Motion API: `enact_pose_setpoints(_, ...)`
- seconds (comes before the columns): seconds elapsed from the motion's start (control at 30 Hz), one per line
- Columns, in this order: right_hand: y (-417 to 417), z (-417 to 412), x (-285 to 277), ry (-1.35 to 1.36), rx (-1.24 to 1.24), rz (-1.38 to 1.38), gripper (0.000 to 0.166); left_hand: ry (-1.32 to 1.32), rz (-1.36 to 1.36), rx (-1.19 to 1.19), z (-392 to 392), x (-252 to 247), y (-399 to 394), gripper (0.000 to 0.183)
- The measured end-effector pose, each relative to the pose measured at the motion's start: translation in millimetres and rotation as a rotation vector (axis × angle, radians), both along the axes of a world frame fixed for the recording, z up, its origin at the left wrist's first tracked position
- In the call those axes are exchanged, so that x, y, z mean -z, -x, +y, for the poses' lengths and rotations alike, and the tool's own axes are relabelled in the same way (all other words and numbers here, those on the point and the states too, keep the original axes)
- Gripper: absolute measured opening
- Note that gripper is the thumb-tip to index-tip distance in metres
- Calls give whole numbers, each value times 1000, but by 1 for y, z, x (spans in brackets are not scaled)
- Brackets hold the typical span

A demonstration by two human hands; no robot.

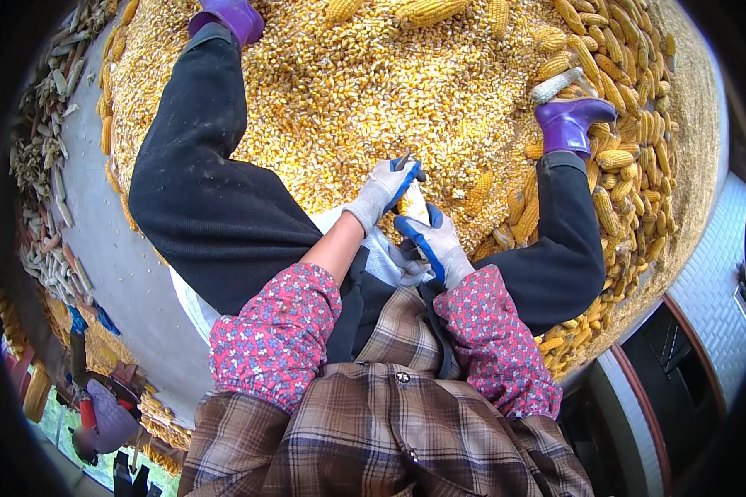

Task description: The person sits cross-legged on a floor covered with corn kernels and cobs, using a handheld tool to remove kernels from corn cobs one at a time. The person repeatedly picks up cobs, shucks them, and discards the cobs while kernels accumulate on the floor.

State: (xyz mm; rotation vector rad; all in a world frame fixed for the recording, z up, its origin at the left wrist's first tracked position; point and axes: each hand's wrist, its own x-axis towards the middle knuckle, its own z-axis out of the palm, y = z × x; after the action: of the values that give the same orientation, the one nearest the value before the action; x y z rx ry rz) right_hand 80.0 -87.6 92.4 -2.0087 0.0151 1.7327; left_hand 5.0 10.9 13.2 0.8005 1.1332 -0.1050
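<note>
In the head view, both of my hands wear grey knit gloves with blue coated palms. My right hand [442,239] grips the lower part of a corn cob [414,202], which is largely bare and pale, with yellow kernels along its left side. My left hand [385,188] is closed around a small tool with a dark tip [403,160] at the cob's upper end; its kind cannot be told. Beneath and ahead lies a broad heap of loose corn kernels [348,99]. White cloth or sacking [388,255] lies between my legs, below the cob.
Unshelled corn ears [615,158] are piled at the right, with more at the top. A bare cob [556,85] rests by the purple boot [566,124]. Stripped cobs [50,186] lie on the far-left floor. Another person [109,416] is at the lower left, among corn.
</note>
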Motion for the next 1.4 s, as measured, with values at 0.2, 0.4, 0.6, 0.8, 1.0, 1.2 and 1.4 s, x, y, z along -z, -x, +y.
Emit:
enact_pose_setpoints(0.2,9,-5,17,-155,-469,-726,45,-230,188,117,-2,-1,-1,31)
enact_pose_setpoints(0.4,4,-9,25,112,654,269,36,-320,113,57,-5,-7,0,27)
enact_pose_setpoints(0.6,-10,-5,10,50,541,256,34,-383,213,99,-6,-8,2,30)
enact_pose_setpoints(0.8,-16,-8,13,-125,-543,-347,70,-215,186,59,-2,-6,2,35)
enact_pose_setpoints(1.0,7,27,4,266,-876,-457,61,-37,26,-82,0,2,4,39)
enact_pose_setpoints(1.2,29,25,24,135,-787,-545,53,-409,361,152,7,-26,-1,38)
enact_pose_setpoints(1.4,-6,2,-35,89,-30,183,28,129,-95,-190,-3,-9,3,36)
